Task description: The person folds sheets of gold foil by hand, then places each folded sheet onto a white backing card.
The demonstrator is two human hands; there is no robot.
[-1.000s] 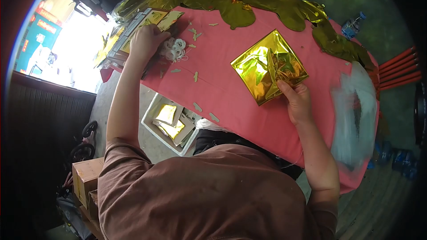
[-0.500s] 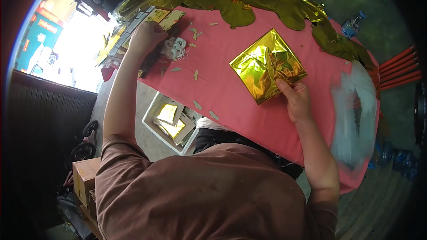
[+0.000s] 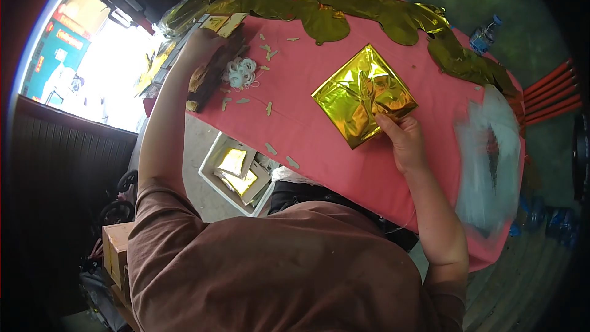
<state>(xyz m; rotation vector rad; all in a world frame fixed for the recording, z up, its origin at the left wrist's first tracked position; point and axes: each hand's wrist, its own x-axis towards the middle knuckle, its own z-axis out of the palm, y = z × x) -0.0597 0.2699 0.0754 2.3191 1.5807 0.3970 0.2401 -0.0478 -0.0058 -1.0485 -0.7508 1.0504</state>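
A shiny gold foil square (image 3: 362,89) is pinched at its lower right edge by my right hand (image 3: 402,138), thumb on top, over the pink cloth. My left hand (image 3: 201,48) reaches to the stacks of small cards (image 3: 215,23) at the table's upper left; its fingertips are hidden, so what they touch cannot be made out. Beside that hand lie a dark bundle (image 3: 212,71) and a coil of white string (image 3: 240,72). Small pale cut-out pieces (image 3: 268,108) are scattered nearby on the cloth.
Flat gold foil balloons (image 3: 326,15) line the far edge of the pink table (image 3: 295,123). A water bottle (image 3: 484,35) stands at the upper right, above clear plastic bags (image 3: 488,160). Below the left edge is a white bin (image 3: 212,163) holding gold packets.
The gold square and my right hand have shifted slightly left and down. My left hand has moved slightly, uncovering more of the dark bundle.
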